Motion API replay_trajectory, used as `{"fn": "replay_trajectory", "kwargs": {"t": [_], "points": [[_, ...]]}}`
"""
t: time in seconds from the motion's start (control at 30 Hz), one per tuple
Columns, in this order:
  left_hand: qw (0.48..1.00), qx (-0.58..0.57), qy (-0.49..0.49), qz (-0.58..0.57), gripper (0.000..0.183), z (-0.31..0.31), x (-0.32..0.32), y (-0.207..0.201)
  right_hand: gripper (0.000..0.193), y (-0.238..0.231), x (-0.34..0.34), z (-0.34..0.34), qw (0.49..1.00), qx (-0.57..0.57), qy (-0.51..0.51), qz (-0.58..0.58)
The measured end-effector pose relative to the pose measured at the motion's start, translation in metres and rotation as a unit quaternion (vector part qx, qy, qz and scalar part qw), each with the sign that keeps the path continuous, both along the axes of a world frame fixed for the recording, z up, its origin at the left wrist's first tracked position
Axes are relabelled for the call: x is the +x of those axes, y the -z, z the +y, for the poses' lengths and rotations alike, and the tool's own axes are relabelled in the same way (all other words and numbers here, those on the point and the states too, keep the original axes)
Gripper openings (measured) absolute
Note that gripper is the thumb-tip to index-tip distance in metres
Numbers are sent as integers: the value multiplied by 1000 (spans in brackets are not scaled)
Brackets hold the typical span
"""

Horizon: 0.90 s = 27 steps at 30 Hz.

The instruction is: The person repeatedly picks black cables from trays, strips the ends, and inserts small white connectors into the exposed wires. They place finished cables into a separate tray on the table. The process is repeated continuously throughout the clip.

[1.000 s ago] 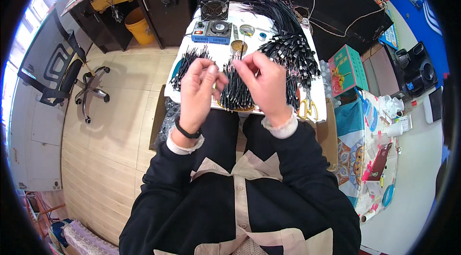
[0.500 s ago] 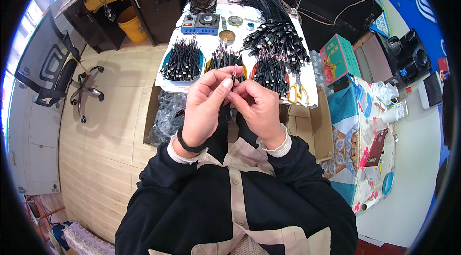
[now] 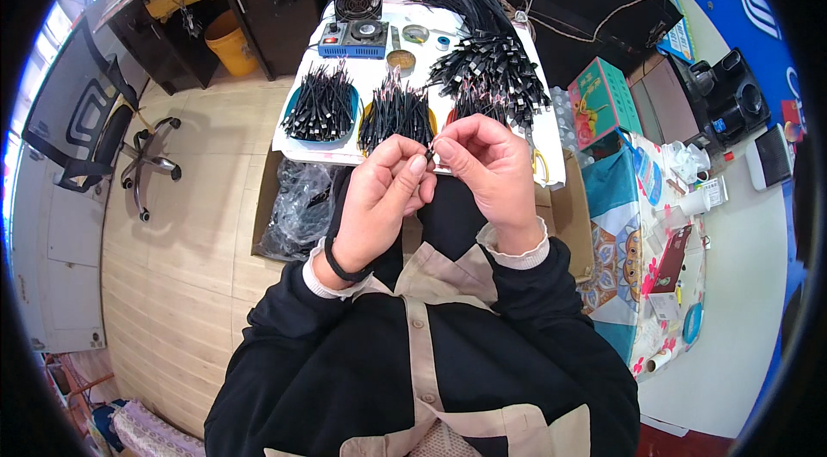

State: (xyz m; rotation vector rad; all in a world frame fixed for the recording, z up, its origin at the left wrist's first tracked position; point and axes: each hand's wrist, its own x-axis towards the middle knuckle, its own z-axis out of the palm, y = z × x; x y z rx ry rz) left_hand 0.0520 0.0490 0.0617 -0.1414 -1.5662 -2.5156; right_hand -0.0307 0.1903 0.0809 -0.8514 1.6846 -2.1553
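Observation:
Over my lap, in front of the white table (image 3: 301, 147), my left hand (image 3: 385, 198) pinches a short black cable (image 3: 430, 153) between thumb and forefinger. My right hand (image 3: 493, 171) closes thumb and fingertips on the cable's wire end, right beside the left fingertips. Most of the cable is hidden by my fingers. Beyond them stand a blue tray of black cables (image 3: 319, 104), a yellow tray of black cables (image 3: 396, 117) and a red tray of cables (image 3: 475, 99), partly behind my right hand. Yellow-handled scissors (image 3: 540, 164) lie by that hand, mostly covered.
A large cable pile (image 3: 491, 61) covers the table's back right. A blue soldering pot (image 3: 353, 39), a small fan (image 3: 358, 0), a round tin (image 3: 401, 61) and a solder spool (image 3: 443, 43) sit at the back. Below are a box with plastic bags (image 3: 297, 207) and an office chair (image 3: 103, 121) leftward.
My right hand has moved up and slightly right, its fingers now at the cable's wire end. The pink wire tips that stuck up between my hands are now mostly covered.

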Motion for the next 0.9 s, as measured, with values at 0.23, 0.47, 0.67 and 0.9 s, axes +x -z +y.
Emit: {"fn": "replay_trajectory", "kwargs": {"t": [0.23,0.47,0.67,0.9], "points": [[993,99,55,-15,10,-5,2,-2,9,17,-1,-6,960,-157,-117,-200],[984,142,99,-48,9,-12,3,1,12,12,-2,-6,976,-80,-104,-173],[991,115,66,-32,9,-12,3,7,12,12,1,-9,988,-65,-59,-125],[999,-4,32,-5,15,-13,-3,18,11,24,-1,-5,955,-109,-117,-250]]}}
